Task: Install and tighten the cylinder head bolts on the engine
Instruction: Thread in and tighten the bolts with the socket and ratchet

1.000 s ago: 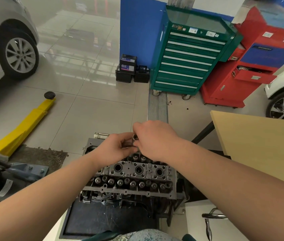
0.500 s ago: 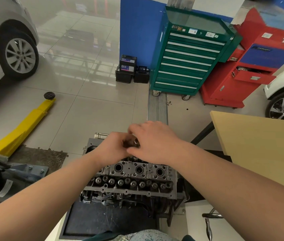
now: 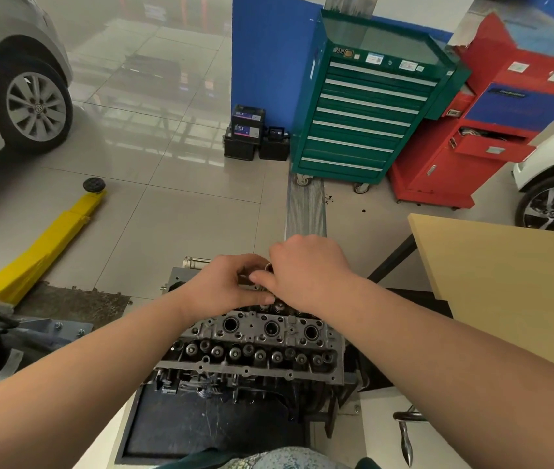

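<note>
Both hands, the left hand point(image 3: 221, 286) and the right hand point(image 3: 306, 269), are kept curled around a small metal bolt point(image 3: 268, 266) above the far side of the cylinder head point(image 3: 258, 346), and little has been moved, so it is likely not yet tightened.

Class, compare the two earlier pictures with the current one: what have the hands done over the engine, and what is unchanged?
Little moved. Both hands, left and right, stay together over the far edge of the cylinder head, fingers working a small metal part between them; the right hand shifted slightly across it. Nothing was let go. The cylinder head and green tool cabinet stayed put.
</note>
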{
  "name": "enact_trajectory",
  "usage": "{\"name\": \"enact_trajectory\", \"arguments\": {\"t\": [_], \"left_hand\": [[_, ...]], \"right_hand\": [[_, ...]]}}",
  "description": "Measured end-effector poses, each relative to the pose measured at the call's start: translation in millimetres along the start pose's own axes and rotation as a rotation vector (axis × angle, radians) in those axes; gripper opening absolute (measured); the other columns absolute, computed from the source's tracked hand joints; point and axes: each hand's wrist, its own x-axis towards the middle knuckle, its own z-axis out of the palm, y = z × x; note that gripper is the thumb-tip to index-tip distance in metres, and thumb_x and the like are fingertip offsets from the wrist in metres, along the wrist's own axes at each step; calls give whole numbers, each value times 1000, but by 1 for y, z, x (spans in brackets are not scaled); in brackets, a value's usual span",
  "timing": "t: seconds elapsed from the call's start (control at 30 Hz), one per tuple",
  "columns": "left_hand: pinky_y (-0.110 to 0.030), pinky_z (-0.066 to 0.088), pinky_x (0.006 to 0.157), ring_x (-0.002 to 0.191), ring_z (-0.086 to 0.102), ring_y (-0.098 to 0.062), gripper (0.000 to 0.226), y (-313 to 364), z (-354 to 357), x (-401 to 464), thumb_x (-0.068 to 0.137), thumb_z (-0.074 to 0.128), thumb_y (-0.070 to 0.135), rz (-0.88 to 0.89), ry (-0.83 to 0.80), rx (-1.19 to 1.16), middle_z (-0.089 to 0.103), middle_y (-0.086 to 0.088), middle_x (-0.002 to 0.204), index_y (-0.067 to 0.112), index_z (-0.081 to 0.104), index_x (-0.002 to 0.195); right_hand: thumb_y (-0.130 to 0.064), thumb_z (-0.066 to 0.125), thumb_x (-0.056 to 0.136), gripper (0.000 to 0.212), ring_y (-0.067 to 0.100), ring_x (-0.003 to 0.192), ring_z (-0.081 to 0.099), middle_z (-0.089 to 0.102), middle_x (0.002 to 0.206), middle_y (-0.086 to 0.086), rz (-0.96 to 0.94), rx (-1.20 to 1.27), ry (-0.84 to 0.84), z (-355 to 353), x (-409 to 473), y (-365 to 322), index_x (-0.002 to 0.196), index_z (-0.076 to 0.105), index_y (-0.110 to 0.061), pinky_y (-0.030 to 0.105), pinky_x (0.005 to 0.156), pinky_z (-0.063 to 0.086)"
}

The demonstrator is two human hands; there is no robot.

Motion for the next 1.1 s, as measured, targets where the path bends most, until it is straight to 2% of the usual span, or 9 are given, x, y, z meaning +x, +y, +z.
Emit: {"name": "enact_trajectory", "arguments": {"t": [0.1, 0.2, 0.37, 0.5, 0.63, 0.73, 0.8, 0.93, 1.1], "left_hand": [[-30, 54, 71, 74, 66, -4, 16, -2, 3, 3, 78, 83, 25, 2, 60, 50, 73, 15, 79, 32, 70, 85], [-26, 58, 91, 94, 74, -4, 21, -5, 0, 3, 90, 82, 14, 15, 30, 42, 79, 14, 96, 30, 75, 102], [-18, 52, 70, 77, 68, -2, 21, -5, 3, 3, 75, 90, 25, -3, 51, 66, 73, 13, 82, 23, 73, 87], [-28, 57, 73, 76, 71, -12, 16, -7, 3, 3, 88, 79, 10, 5, 52, 56, 77, 5, 83, 25, 76, 87], [-24, 50, 66, 67, 62, -10, 15, -6, 3, 1, 84, 84, 25, 12, 3, 54, 71, 5, 74, 21, 70, 81], [-21, 38, 53, 54, 48, -6, 30, -7, 5, 4, 71, 73, 44, -6, 67, 137, 62, 6, 61, 16, 64, 70], [-27, 44, 56, 56, 52, -8, 15, -10, 3, 6, 80, 75, 31, -10, 15, 128, 69, 4, 66, 19, 68, 76], [-19, 48, 63, 66, 60, -3, 14, -9, 1, 4, 81, 78, 30, 19, -3, 64, 70, 11, 76, 37, 68, 85], [-31, 58, 71, 75, 72, -11, 20, -11, -4, 6, 84, 86, 19, -19, 62, 105, 77, 11, 82, 34, 73, 84]], "right_hand": [[-68, 49, 95, 44, 24, 75, 53, 51, 78, -4, -88, 45, 14, 0, 0, 3, 102, 51, -24, 34, 58, 36], [-44, 59, 97, 29, 25, 85, 60, 61, 96, -1, -188, 54, -57, -3, -1, 7, 115, 51, -23, 36, 61, 40], [-71, 43, 97, 50, 21, 68, 46, 45, 74, -4, -56, 38, -24, 0, 2, 3, 95, 53, -23, 33, 54, 33], [-42, 59, 98, 30, 27, 86, 62, 53, 89, -2, -201, 96, -69, 1, -2, 7, 115, 48, -20, 36, 60, 41], [-69, 45, 98, 48, 23, 68, 50, 45, 71, -5, -74, 40, 14, 3, 2, 6, 95, 47, -21, 35, 56, 35], [-56, 53, 98, 37, 25, 79, 59, 62, 89, -2, -192, 72, 46, 3, 0, 5, 112, 50, -23, 36, 61, 42], [-43, 57, 98, 27, 27, 84, 63, 58, 88, -3, -226, 63, 18, 4, 0, 4, 113, 50, -21, 36, 60, 40], [-69, 47, 97, 46, 23, 70, 48, 33, 66, -7, -80, 12, 51, 7, 5, 5, 92, 51, -24, 35, 59, 33], [-44, 60, 98, 32, 24, 82, 59, 54, 88, -4, -243, 102, -12, 8, 1, 7, 117, 51, -21, 36, 59, 40]]}}
